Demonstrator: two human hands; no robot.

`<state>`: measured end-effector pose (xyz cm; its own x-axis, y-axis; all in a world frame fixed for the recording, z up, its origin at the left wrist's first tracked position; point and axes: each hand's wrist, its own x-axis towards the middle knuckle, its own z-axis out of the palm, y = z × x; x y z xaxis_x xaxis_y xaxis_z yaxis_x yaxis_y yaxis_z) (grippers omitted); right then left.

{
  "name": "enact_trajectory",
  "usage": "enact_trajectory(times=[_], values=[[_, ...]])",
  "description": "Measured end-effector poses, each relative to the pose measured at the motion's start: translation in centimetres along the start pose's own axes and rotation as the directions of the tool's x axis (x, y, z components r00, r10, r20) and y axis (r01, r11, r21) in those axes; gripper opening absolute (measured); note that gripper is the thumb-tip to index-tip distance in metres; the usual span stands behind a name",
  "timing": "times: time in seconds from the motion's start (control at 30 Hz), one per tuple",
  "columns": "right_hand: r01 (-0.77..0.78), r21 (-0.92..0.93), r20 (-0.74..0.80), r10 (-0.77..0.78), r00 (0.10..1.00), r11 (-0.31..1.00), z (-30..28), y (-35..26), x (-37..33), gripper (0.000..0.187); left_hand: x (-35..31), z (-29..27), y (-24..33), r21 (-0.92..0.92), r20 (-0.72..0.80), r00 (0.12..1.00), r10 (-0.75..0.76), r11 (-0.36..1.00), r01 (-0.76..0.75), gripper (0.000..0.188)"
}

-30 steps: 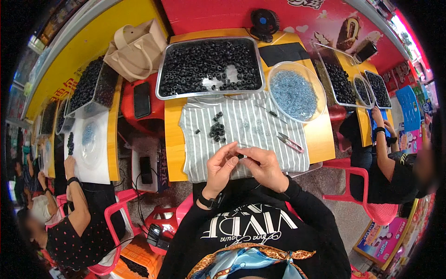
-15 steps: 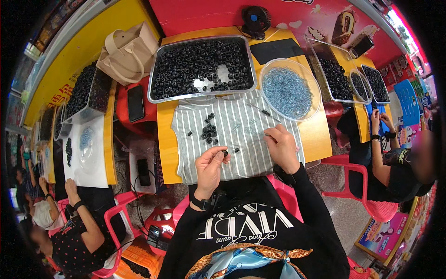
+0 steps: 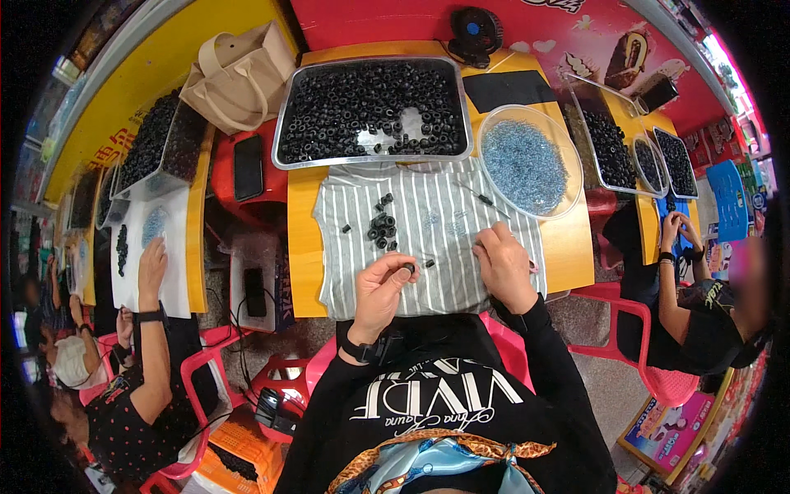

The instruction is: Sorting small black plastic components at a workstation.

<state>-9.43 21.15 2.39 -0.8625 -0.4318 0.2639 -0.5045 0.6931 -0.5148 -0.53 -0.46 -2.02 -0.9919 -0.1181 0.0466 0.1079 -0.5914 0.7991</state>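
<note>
- Holding 1 black piece [image 3: 409, 267] between thumb and fingers, the left hand [image 3: 378, 288] is at the near side of the striped cloth [image 3: 461, 292], which covers the middle of the desk [image 3: 303, 280].
- Bent and bunched, the fingers of the right hand [image 3: 504, 267] point down at the cloth, to the right; whether that grip has anything in it, the view cannot tell.
- Just beyond the right hand, toward the far left, lie faint bluish rings [image 3: 455, 229]; 1 loose black piece [image 3: 429, 263] lies between the 2 hands, nearer the left.
- Farther off to the left sits a small pile of black rings [image 3: 382, 233]; the tray [image 3: 372, 160] on the far side holds many more, and the bowl [image 3: 563, 137] at far right holds a mass of bluish rings.
- The step in hand looks like picking up a bluish ring while the left grip keeps the black piece ready.
- The next move probably calls for a light fingertip pinch on just 1 ring, then bringing both hands together, the black piece held steady.
</note>
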Motion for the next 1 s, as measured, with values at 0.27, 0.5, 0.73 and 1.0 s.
enact_trajectory(times=[0.27,0.5,0.73,1.0], values=[[0.01,-0.033,0.036,-0.009,0.999,0.999,-0.1,-0.1,0.1,0.01,-0.3,-0.4,0.0,-0.086,-0.056,0.997,-0.046,0.995,0.041,0.022],[-0.098,0.574,0.142,0.02,0.99,0.813,-0.5,-6.0,0.3,0.009,-0.4,-0.3,0.2,-0.122,-0.064,0.989,-0.131,0.985,0.123,0.025],[0.001,0.579,0.077,-0.057,0.995,0.815,1.3,-7.9,1.0,0.011,-0.2,-0.1,0.4,-0.099,-0.038,0.994,-0.102,0.99,0.098,0.024],[-0.009,0.612,0.082,-0.053,0.995,0.791,1.6,-8.0,1.1,0.011,-0.3,-0.1,0.5,-0.064,0.004,0.997,-0.083,0.995,0.083,0.025]])
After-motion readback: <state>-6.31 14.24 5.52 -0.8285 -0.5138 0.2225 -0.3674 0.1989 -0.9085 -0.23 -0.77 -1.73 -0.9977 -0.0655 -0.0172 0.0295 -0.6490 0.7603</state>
